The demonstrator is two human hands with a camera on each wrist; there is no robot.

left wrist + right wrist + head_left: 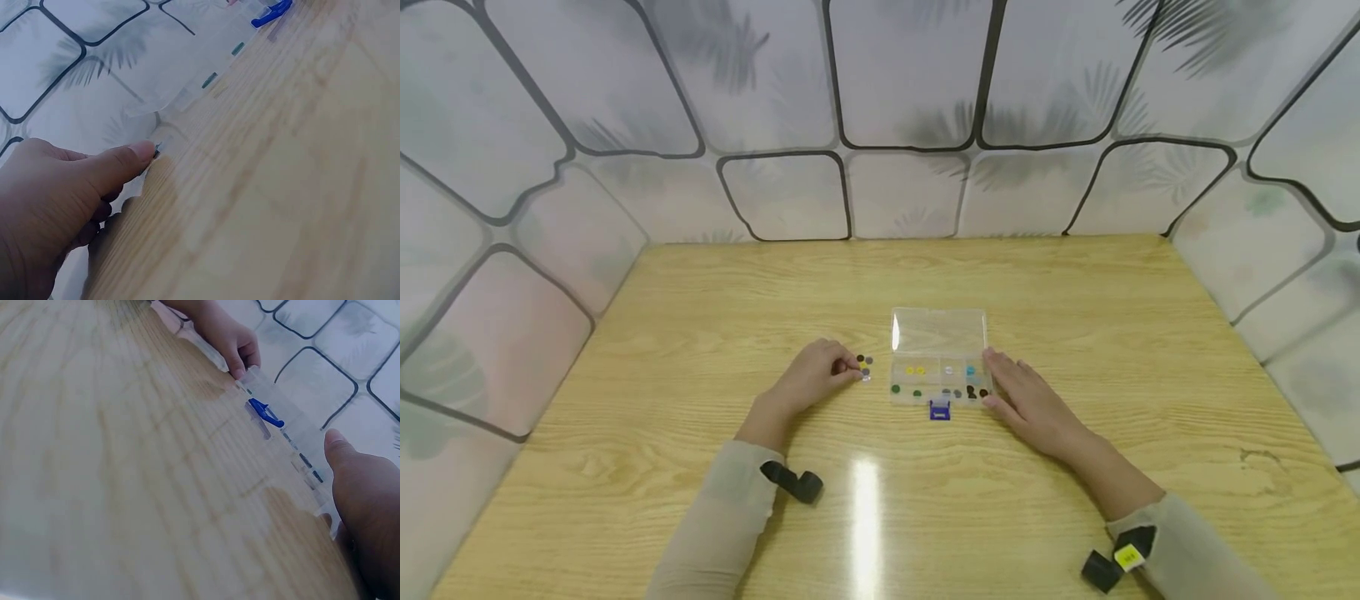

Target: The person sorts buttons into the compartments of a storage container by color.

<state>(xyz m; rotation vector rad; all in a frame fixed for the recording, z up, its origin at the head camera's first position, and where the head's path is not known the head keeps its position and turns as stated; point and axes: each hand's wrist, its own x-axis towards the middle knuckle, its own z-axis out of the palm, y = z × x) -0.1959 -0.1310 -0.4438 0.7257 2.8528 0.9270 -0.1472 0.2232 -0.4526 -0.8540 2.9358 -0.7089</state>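
A clear plastic box with compartments lies on the table, its lid folded back and a blue latch at the front. Inside are small round buttons: yellow ones, green ones, blue, black and grey. Left of the box is a little cluster of loose buttons. My left hand is at this cluster, thumb and index finger pinching a small dark button at their tips. My right hand rests against the box's right side, fingers fairly straight, thumb by the front corner.
The wooden table runs back to a patterned panel that also encloses both sides. Dark straps with small cameras sit on both wrists, the left camera and the right camera.
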